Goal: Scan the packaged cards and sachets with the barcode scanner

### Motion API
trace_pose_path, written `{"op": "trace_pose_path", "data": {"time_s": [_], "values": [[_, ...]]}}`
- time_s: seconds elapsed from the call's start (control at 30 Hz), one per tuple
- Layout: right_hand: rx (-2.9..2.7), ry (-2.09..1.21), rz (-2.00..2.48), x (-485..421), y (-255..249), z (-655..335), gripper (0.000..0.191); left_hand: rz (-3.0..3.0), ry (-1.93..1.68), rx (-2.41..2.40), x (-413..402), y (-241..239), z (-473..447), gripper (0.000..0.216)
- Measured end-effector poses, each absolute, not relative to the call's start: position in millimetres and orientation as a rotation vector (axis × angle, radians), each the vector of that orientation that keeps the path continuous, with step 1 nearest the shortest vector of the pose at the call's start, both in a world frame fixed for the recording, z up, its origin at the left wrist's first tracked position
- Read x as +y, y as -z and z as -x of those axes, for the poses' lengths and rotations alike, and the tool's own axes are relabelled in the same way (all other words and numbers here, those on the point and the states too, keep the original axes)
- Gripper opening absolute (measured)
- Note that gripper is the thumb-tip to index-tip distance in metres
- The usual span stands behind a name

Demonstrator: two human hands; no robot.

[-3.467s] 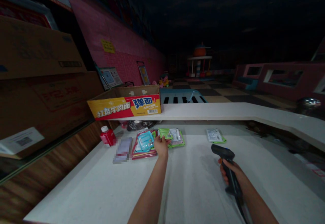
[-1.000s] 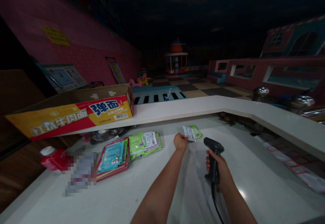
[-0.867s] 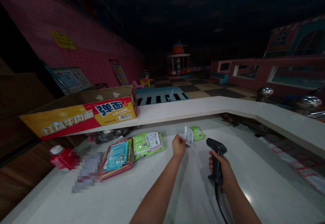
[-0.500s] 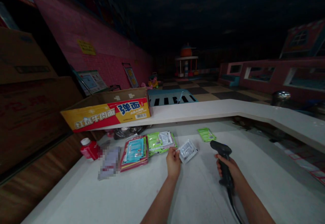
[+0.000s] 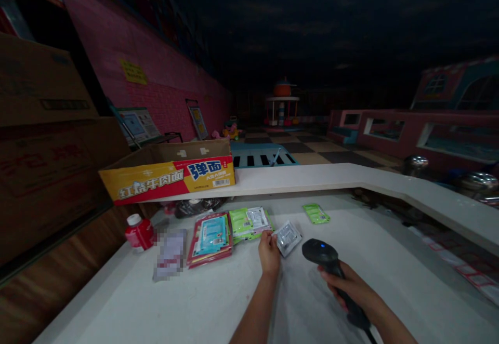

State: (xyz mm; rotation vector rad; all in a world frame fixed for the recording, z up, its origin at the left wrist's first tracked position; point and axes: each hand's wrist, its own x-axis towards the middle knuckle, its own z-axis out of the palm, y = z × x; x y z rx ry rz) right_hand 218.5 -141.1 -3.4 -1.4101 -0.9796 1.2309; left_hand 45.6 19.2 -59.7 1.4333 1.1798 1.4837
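My left hand (image 5: 268, 253) pinches the left edge of a small silver-white packet (image 5: 287, 238) printed with dark text, just over the white counter. In my right hand (image 5: 353, 287) is a black barcode scanner (image 5: 322, 253), its head tilted left toward the packet and a small blue light glowing on top. Its cord runs down out of view. Left of the packet lies a pile of green and white packets (image 5: 241, 223). Beside it are blue packets (image 5: 210, 234) on a red stack (image 5: 195, 262). One green packet (image 5: 316, 213) lies apart, beyond the scanner.
A red bottle (image 5: 139, 235) with a white cap stands at the left, near a blurred-out item (image 5: 170, 255). A raised white shelf (image 5: 296, 176) crosses the back, bearing an open yellow-red carton (image 5: 167, 180). Brown boxes (image 5: 50, 162) are stacked at far left.
The barcode scanner has moved left toward the packet and tilted, and its blue light now shows. My left hand still pinches the packet. The view has shifted slightly.
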Motion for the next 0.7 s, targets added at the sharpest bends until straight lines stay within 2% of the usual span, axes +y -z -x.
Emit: {"op": "trace_pose_path", "data": {"time_s": [0.17, 0.37, 0.7], "values": [[-1.085, -1.153, 1.433, -154.4, 11.0, -207.6, 0.039, -1.461, -1.518, 1.145, 21.5, 60.6, -46.1, 0.013], [-1.054, -1.141, 1.484, -160.1, -3.4, -202.9, 0.037, -1.563, -1.494, 1.214, 20.9, 57.8, -47.0, 0.007], [-1.03, -1.208, 1.505, -165.9, -21.3, -197.9, 0.04, -1.59, -1.442, 1.271, 16.6, 51.8, -48.8, 0.008]]}}
